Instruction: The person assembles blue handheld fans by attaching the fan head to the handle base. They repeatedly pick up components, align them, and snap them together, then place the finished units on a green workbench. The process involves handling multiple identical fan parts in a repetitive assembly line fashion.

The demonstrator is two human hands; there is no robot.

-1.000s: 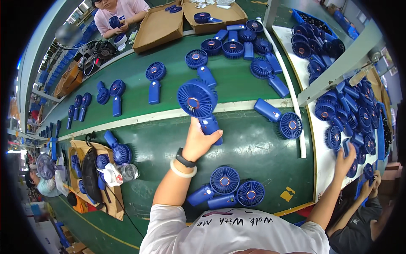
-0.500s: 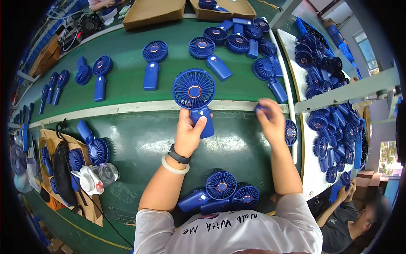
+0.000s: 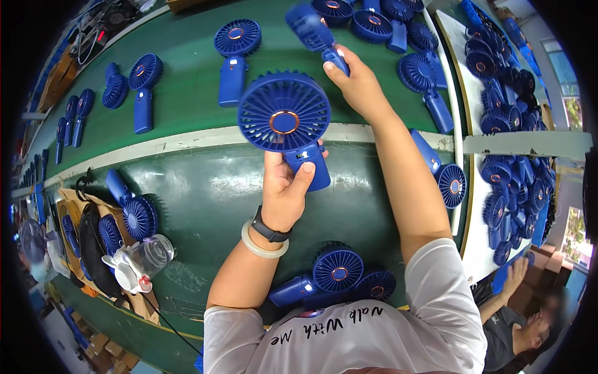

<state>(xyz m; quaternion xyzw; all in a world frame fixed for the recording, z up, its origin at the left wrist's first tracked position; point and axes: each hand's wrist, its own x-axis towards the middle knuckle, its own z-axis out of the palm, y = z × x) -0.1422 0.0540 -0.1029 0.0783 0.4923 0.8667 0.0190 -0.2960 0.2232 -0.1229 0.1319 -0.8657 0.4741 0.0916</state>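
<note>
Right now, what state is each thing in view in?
Left hand: closed on left-hand fan
Left-hand fan: head up, grille facing camera; spinning or not, unclear
Right hand: closed on right-hand fan
Right-hand fan: tilted, blurred
Black wristband: fastened
Two fans near shirt: lying on tabletop
Fans at far right: piled

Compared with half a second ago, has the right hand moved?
Yes, forward and leftward: the right hand has gone from around the pale strip to beyond it, over the green belt, holding a blue fan.
</note>
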